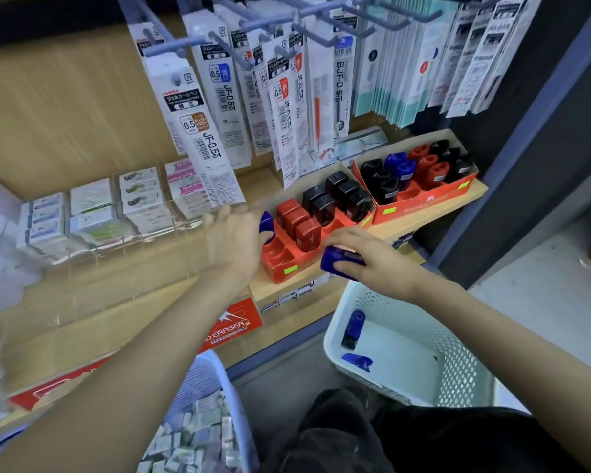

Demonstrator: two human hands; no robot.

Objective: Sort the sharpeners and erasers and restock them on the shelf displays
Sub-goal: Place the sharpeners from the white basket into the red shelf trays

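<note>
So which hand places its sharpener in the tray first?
Likely left hand: its blue sharpener is at the empty slots of the red tray; right hand holds one off the tray's front.

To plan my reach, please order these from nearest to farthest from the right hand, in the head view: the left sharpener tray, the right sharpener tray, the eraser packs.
1. Left sharpener tray, just left of the right hand.
2. Right sharpener tray, farther back on the right.
3. Eraser packs, far left.
</note>
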